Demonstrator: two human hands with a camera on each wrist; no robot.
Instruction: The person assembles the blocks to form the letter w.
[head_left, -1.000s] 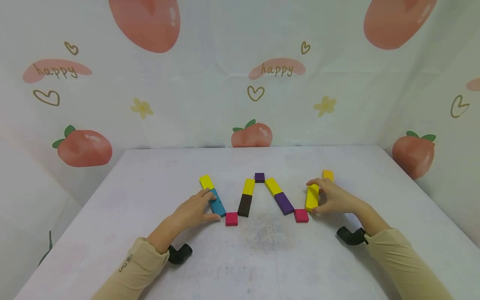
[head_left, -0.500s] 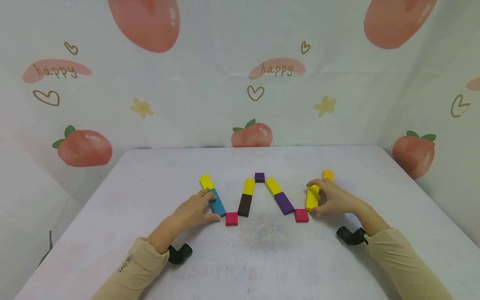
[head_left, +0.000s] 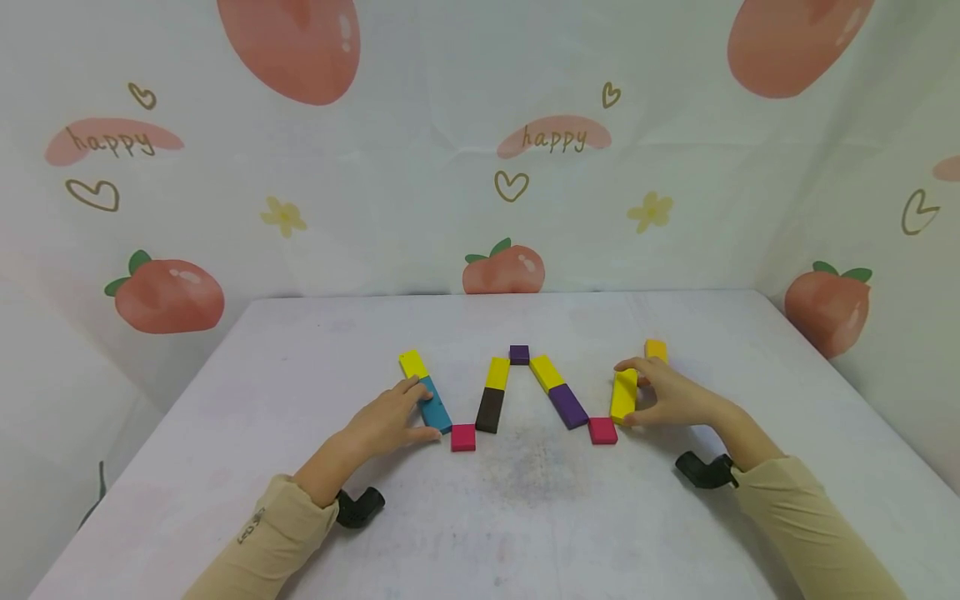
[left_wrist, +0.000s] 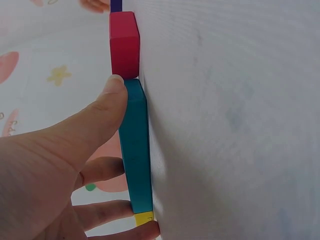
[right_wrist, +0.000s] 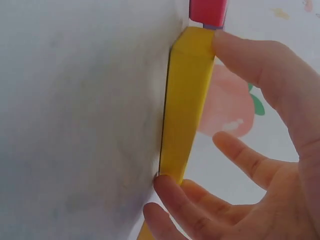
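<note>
Against the earlier head frames, little differs: the right hand (head_left: 667,398) and its long yellow block (head_left: 624,395) sit marginally higher and further left, and the black wrist camera (head_left: 703,471) behind it has shifted slightly. The left hand (head_left: 390,421) and all other blocks are unchanged.

Right hand: fingers curled, pinching the long yellow block end to end, thumb at the near end beside a pink square (head_left: 602,430), fingertips (right_wrist: 172,187) at the far end. The block lies flat on the desk (head_left: 525,517), right of centre.

Left hand: thumb (left_wrist: 102,107) pressed at the near end of the teal block (head_left: 435,406), fingers lightly bent along its side and reaching to the yellow block (head_left: 412,364) beyond it. The teal block lies flat on the desk, left of centre, its near end touching the other pink square (head_left: 462,437).

Count of blocks in the zigzag row:
- Yellow: five, including one (head_left: 656,350) partly hidden behind the right hand.
- Pink squares: two.
- Purple: two, one long (head_left: 567,406), one small square (head_left: 519,354) at the apex.
- Teal: one.
- Dark brown: one (head_left: 490,409).

Total: eleven. Wrist cameras: two.
</note>
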